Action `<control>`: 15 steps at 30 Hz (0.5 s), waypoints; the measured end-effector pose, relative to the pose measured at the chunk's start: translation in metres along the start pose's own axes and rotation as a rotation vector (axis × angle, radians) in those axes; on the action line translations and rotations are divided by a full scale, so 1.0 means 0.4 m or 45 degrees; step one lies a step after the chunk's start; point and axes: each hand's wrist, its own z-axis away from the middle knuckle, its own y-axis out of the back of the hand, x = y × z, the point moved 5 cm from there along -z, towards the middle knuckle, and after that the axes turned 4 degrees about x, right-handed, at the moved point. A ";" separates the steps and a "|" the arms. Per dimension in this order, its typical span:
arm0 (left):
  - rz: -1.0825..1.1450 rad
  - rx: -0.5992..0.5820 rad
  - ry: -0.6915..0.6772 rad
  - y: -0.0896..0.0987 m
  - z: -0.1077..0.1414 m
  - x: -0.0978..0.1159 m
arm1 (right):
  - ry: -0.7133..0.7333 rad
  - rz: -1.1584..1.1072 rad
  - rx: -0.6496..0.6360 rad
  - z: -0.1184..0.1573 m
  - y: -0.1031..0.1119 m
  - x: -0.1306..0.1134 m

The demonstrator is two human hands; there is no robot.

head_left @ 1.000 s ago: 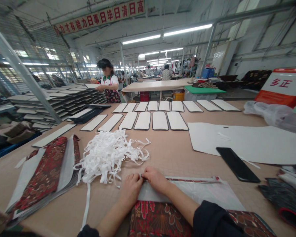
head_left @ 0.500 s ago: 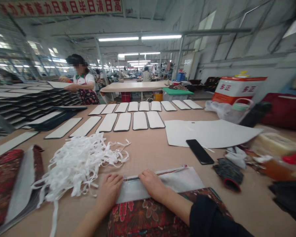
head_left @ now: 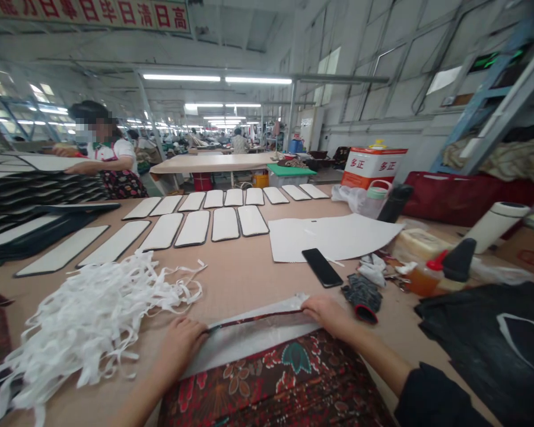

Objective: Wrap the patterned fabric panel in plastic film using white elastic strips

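A dark red-brown floral fabric piece [head_left: 276, 379] lies at the table's front edge, with a whitish lining band [head_left: 249, 338] along its far side. A narrow dark strip [head_left: 258, 318] runs across that band. My left hand [head_left: 183, 343] is closed on the strip's left end, its fingers curled over the edge. At the right end, my right hand [head_left: 328, 314] pinches the same edge between thumb and fingers. The strip is stretched between both hands. Just left of my left hand lies a loose heap of white fabric tapes [head_left: 93, 320].
White dark-edged panels [head_left: 226, 224] lie in rows beyond. To the right are a white sheet [head_left: 329, 236], a phone [head_left: 322, 268], a dark glove [head_left: 362, 295], a glue bottle [head_left: 427, 276] and a white flask [head_left: 496, 228]. A co-worker [head_left: 109, 154] holds a panel at the left.
My right hand has slid right along the strip to its far end, and the strip is now stretched between my hands. The view has turned right. My left hand stays at the left end.
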 end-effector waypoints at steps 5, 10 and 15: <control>0.094 -0.183 0.176 -0.004 -0.019 -0.036 | -0.064 0.000 0.044 -0.022 0.006 0.038; 0.079 -0.344 0.240 0.013 -0.047 -0.025 | -0.046 0.078 0.057 -0.033 0.012 0.031; 0.042 -0.438 0.131 0.034 -0.092 0.029 | 0.053 0.133 0.087 -0.041 0.028 0.019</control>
